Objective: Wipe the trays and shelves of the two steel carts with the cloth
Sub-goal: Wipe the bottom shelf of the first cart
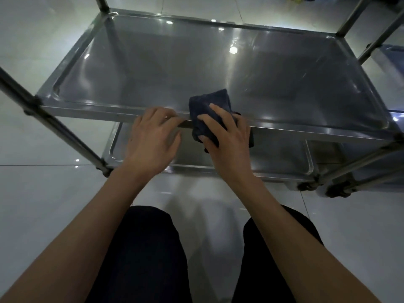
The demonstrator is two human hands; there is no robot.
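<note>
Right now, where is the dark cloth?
In the head view, the dark cloth lies draped over the near rim of the steel tray, under the right hand, beside the left hand.

1. No readable text, label, brand, number or sign found anywhere in view.
2. Steel tray (218, 62): bare metal with light glare only, no markings made out.
3. Dark cloth (209, 106): plain, no tag or print seen.
</note>
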